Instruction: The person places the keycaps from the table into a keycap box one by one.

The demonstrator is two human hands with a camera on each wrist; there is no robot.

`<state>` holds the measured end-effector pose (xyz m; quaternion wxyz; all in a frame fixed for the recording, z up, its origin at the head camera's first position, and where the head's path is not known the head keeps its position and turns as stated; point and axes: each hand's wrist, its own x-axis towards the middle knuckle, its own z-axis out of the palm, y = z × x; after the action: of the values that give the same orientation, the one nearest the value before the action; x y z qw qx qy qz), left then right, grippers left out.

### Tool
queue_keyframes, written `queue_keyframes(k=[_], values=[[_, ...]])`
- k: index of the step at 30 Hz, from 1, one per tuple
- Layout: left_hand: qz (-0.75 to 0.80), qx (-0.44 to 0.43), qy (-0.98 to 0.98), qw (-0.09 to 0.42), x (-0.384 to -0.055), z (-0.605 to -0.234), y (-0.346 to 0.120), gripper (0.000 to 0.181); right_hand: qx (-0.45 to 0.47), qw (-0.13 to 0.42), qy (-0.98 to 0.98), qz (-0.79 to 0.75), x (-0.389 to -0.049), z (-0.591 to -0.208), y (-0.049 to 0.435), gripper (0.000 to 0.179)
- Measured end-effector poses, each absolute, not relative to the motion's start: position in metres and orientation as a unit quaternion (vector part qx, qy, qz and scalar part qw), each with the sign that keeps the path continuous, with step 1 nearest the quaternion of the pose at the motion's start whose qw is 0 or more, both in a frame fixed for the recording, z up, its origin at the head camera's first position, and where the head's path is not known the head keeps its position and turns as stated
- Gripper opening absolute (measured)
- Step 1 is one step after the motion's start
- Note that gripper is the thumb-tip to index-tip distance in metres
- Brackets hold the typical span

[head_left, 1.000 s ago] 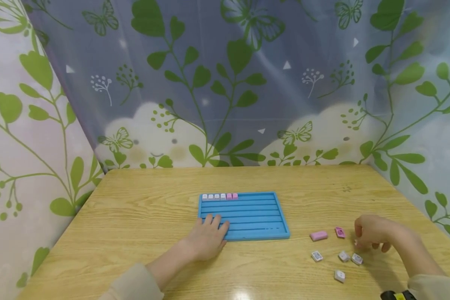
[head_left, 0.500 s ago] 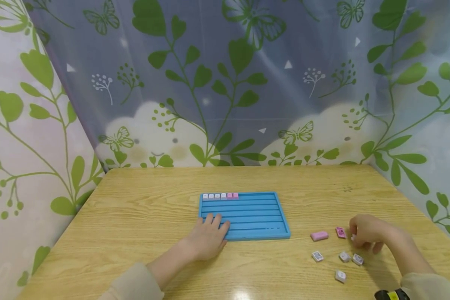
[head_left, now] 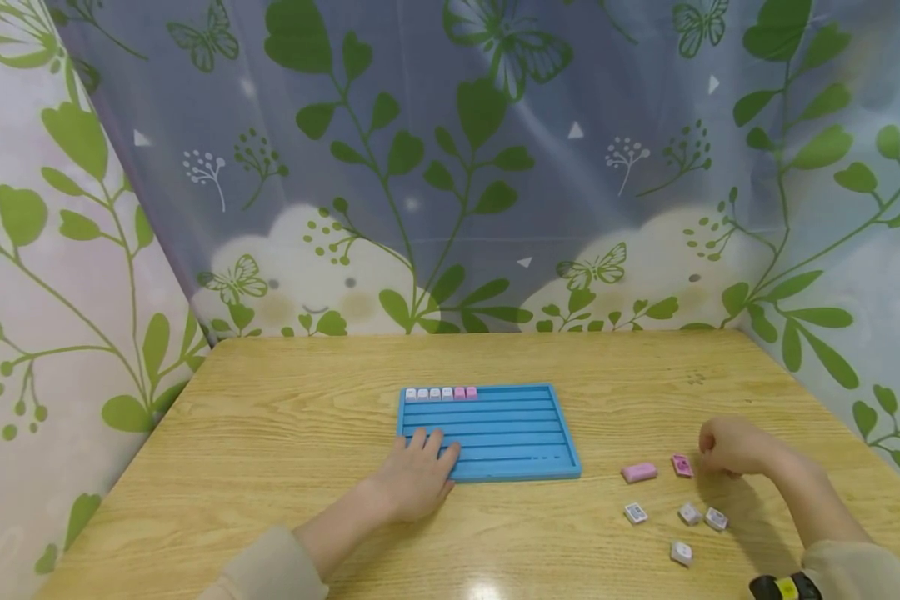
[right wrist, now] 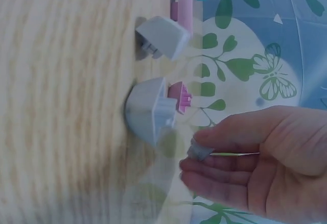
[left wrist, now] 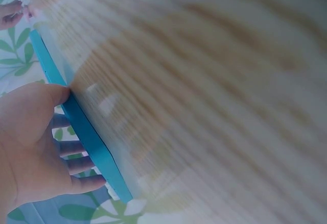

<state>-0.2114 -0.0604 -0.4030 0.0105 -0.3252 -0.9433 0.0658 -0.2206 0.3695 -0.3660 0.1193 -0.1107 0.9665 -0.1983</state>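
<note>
A blue ridged tray [head_left: 502,433] lies on the table, with a short row of white and pink keycaps [head_left: 441,393] in its top groove. My left hand [head_left: 417,481] rests spread over the tray's lower left corner; in the left wrist view its thumb touches the blue edge. To the right, my right hand [head_left: 742,446] is above the table beside loose keycaps. The right wrist view shows its thumb and fingertips pinching a small whitish keycap [right wrist: 198,150]. Closest to that hand lie an upturned pink keycap [head_left: 682,466] and a white keycap [right wrist: 145,110].
Several loose white keycaps, one of them a white keycap [head_left: 681,552] nearest me, are scattered on the wooden table [head_left: 285,400]. A long pink keycap [head_left: 639,472] lies between them and the tray. A leaf-patterned curtain [head_left: 450,167] stands behind the table.
My right hand has shifted a little left and lifted slightly, its fingers drawn together around the small keycap. My left hand and the tray have stayed in place.
</note>
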Motion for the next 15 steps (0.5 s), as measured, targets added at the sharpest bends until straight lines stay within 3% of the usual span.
queue_keyframes(k=[15], values=[[0.06,-0.327,-0.943,0.01,-0.21,-0.401,-0.061,0.049,-0.141,0.044,0.974,-0.171,-0.236,-0.345,0.325,0.024]])
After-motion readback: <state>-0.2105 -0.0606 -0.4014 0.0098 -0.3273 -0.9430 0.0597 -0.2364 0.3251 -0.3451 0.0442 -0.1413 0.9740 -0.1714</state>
